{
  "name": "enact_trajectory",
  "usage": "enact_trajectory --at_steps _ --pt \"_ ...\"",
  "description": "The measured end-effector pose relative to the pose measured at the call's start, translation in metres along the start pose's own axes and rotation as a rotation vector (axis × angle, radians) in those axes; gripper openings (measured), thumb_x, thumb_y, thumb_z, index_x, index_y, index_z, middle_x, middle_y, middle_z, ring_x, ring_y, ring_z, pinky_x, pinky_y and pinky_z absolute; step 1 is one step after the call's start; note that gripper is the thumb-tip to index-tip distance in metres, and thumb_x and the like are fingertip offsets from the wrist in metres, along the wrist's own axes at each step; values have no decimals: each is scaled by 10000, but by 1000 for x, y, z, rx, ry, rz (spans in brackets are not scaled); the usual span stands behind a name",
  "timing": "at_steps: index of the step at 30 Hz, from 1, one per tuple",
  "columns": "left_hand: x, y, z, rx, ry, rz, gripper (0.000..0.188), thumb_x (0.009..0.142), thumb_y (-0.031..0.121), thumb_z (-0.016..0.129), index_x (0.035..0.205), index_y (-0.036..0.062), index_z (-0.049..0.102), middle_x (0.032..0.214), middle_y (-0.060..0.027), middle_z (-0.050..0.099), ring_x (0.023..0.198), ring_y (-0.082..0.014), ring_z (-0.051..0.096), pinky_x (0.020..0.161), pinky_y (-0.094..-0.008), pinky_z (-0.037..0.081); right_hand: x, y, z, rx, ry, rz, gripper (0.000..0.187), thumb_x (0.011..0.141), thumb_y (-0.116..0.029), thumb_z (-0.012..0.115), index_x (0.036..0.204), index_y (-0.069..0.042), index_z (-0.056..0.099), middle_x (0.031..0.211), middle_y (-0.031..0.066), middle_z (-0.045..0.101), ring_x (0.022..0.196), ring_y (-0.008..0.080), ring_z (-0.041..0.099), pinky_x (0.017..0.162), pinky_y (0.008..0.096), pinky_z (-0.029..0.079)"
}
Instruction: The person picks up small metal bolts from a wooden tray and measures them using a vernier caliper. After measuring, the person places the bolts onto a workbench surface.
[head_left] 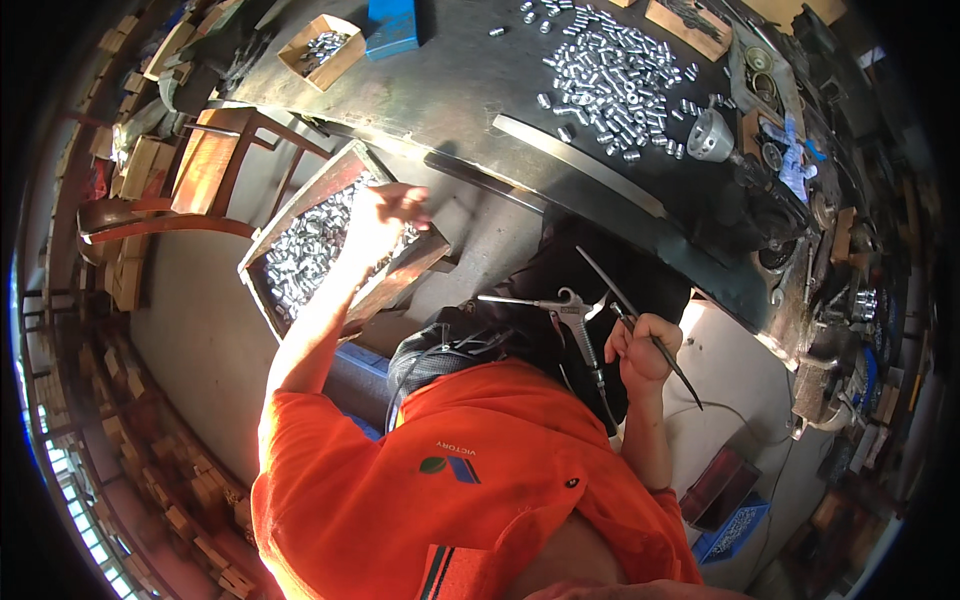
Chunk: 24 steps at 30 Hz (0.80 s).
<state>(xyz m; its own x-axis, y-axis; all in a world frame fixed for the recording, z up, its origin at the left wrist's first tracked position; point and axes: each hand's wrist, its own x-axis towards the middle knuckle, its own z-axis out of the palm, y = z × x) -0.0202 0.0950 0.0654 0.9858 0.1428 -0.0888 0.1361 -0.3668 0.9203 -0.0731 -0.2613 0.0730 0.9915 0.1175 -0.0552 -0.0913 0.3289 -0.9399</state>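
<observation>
My left hand (388,216), brightly lit, hovers over the right side of a wooden box (392,284). Its fingers are apart, and I make out nothing in them. Small shiny metal cylindrical parts (305,255) fill the box. In my right hand (645,347) is a thin, dark, file-like rod (620,295), tapered at both ends and slanting from upper left to lower right. Just left of that hand, an air blow gun (573,312) with a long thin nozzle rests over my lap.
A dark workbench (455,75) carries a heap of metal cylinders (610,75), a small box of parts (322,50) and a blue box (391,28). At the right stand a machine chuck (710,135) and a vise (822,390). A wooden chair (208,165) is on the left.
</observation>
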Motion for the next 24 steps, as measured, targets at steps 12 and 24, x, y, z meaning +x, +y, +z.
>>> enact_trajectory --at_steps 12,24 --pt "-11 -145 -39 898 -143 -144 305 719 236 655 996 106 648 792 -114 654 710 -278 640 680 -378 507 1 1 4 -23 -29 69 243 648 126 421 493 -26 312 508 107 451 413 153 453 381 254 377" --pt "-26 -10 -20 -127 -129 -14 237 831 -50 562 1067 -54 591 898 -112 665 849 -158 622 793 -271 488 -3 5 9 -143 -99 26 276 654 135 422 499 -45 281 498 85 427 410 136 427 353 263 373"
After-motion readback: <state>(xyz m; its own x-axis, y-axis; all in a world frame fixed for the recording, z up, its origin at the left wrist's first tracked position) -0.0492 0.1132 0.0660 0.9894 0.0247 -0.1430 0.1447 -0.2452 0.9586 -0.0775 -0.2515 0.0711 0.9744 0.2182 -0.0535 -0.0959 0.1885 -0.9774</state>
